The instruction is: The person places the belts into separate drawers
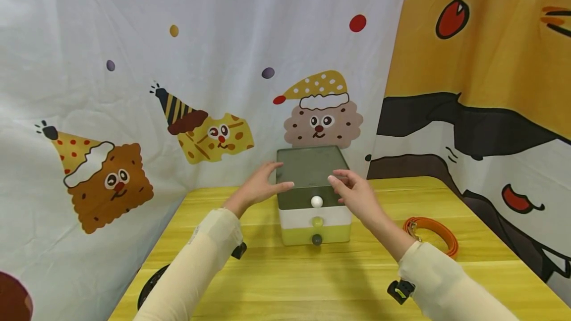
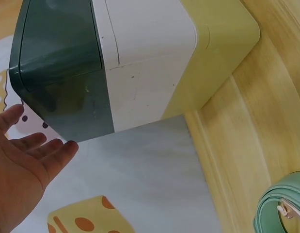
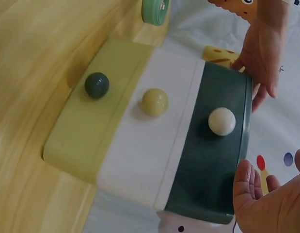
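Fingers [image 2: 62, 158] straight-ish and relaxed on both hands, nothing gripped. Left hand [image 1: 260, 186] at upper left side of drawer box [image 1: 308, 165], right hand [image 1: 357, 198] at upper right edge; contact can't tell. Box stands upright on wooden table [image 1: 272, 281], green tier over white over yellow, one round knob [image 1: 316, 201] per drawer, drawers flush. Coiled orange strap [image 1: 446, 236] right of box, coiled green strap [image 2: 272, 191] on left.

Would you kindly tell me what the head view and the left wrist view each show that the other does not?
Only the head view shows the right grip, the orange coiled strap and three round knobs. Only the left wrist view shows the green coiled strap. Both show the left grip, the drawer box, the table and the patterned backdrop.
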`<move>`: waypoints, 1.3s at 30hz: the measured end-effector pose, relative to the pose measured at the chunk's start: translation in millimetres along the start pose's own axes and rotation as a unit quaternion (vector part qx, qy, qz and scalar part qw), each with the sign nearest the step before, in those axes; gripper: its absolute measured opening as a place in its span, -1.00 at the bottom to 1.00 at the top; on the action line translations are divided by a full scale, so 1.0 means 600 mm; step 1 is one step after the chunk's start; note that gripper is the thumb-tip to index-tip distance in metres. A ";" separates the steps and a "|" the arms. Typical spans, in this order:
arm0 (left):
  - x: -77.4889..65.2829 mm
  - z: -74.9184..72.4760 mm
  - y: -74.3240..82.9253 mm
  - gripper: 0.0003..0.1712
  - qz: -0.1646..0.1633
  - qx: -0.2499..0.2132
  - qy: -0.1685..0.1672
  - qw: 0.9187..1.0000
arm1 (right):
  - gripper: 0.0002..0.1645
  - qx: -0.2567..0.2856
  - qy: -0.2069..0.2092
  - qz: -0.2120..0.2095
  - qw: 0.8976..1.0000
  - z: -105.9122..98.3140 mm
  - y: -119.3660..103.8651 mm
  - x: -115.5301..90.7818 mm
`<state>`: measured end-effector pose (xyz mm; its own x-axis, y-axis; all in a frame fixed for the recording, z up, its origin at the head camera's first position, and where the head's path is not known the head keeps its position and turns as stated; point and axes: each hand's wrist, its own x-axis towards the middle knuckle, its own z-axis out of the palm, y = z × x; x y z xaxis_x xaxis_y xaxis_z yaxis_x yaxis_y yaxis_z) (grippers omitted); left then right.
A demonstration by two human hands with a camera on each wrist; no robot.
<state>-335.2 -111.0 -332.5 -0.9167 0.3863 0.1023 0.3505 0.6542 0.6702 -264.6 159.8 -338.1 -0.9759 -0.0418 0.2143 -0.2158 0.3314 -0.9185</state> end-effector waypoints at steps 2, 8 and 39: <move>-0.001 0.002 -0.001 0.04 -0.004 -0.005 -0.001 1.000 | -0.37 0.004 0.000 0.001 1.000 0.005 0.003 -0.003; -0.001 0.007 -0.005 0.02 -0.004 -0.014 -0.004 1.000 | -0.42 -0.001 0.010 0.009 1.000 0.021 0.014 -0.011; 0.002 0.021 -0.017 -0.16 0.017 -0.019 -0.008 1.000 | -0.62 -0.041 0.058 0.014 0.997 0.088 0.061 -0.022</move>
<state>-337.7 -109.2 -348.3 -0.9011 0.4187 0.1129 0.3729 0.6154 0.6945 -261.2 122.9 -392.1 -0.9702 0.0767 0.2298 -0.1798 0.4077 -0.8952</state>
